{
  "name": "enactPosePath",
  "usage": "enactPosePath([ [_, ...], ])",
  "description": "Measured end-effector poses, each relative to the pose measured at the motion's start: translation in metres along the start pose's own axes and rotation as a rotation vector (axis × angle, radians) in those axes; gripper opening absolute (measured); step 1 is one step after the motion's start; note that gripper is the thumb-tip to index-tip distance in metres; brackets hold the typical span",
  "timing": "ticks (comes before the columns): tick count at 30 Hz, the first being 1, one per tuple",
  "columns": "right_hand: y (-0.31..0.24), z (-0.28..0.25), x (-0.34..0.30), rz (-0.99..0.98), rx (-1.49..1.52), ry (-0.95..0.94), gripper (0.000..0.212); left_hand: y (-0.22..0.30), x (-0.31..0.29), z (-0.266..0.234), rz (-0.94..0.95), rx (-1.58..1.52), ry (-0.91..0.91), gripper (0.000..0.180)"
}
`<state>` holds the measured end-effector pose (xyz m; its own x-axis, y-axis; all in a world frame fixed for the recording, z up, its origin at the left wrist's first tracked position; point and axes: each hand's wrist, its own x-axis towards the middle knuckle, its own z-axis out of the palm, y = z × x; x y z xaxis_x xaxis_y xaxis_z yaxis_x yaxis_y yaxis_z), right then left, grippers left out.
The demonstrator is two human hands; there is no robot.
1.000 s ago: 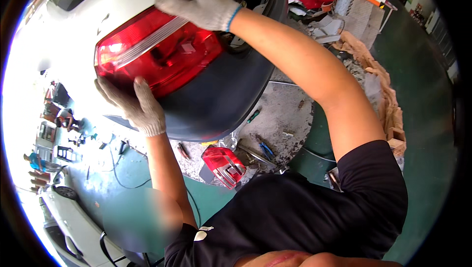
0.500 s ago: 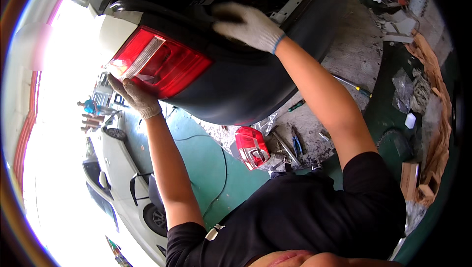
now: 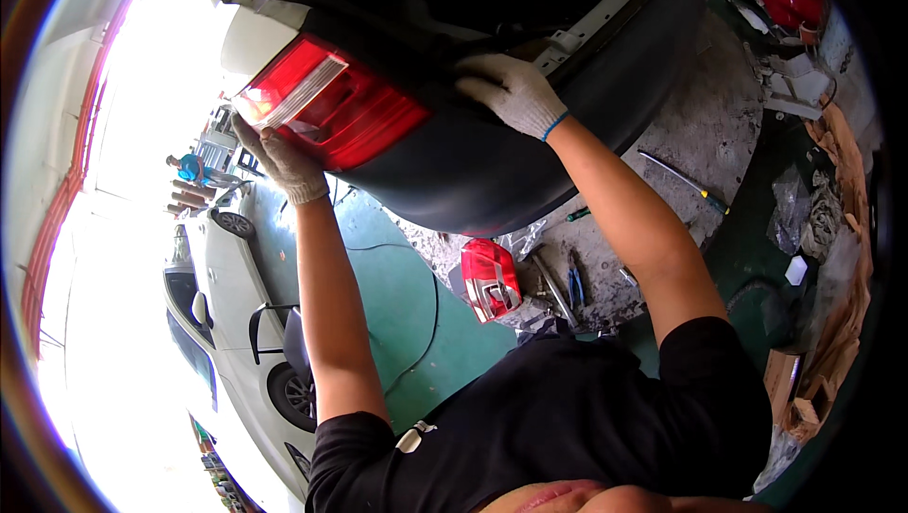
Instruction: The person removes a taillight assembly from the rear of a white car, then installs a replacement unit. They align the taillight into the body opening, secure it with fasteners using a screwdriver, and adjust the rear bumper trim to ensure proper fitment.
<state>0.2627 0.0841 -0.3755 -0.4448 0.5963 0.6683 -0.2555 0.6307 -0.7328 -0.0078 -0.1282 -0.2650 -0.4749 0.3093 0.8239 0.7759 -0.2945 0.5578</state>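
A red tail light (image 3: 374, 125) with a clear strip sits at the rear corner of a white vehicle, above its dark bumper (image 3: 473, 182). My left hand (image 3: 287, 165), in a whitish knit glove, lies against the lamp's outer side, fingers stretched along it. Gloved the same way, with a blue cuff edge, my right hand (image 3: 515, 95) rests by the dark inner edge of the opening, fingers extended and slightly apart. Its fingertips are partly lost in shadow. Neither hand wraps round anything I can see.
Below the bumper lie another red tail light (image 3: 492, 278), blue-handled pliers (image 3: 576, 284), a metal bar (image 3: 556, 288) and a long screwdriver (image 3: 686, 182). Crumpled brown paper (image 3: 842, 267) is at right. A white car (image 3: 227, 300) and a distant person (image 3: 194, 170) are at left.
My right hand, blurred before, has moved down and right and now steadies at the dark edge. The view has shifted slightly; my left hand stays against the tail light.
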Motion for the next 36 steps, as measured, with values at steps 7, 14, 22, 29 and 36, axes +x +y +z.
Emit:
enactPosePath([
  [7,-0.085,0.020,-0.017,-0.053,0.091,0.076,0.049,-0.064,-0.004,-0.017,-0.182,-0.074,0.187,0.075],
  [14,-0.115,0.033,-0.010,0.008,-0.117,0.024,0.053,-0.042,-0.011,-0.007,-0.282,0.288,0.357,0.066],
  [22,-0.127,0.039,-0.023,0.146,0.033,0.111,0.035,-0.031,-0.009,-0.016,-0.273,0.272,0.395,0.054],
  [29,-0.132,0.041,-0.025,0.176,-0.019,0.175,0.028,-0.014,-0.009,-0.010,-0.245,0.176,0.408,0.045],
  [36,-0.119,0.038,-0.030,0.300,0.106,0.174,0.035,-0.005,0.012,-0.013,-0.381,0.109,0.432,0.053],
])
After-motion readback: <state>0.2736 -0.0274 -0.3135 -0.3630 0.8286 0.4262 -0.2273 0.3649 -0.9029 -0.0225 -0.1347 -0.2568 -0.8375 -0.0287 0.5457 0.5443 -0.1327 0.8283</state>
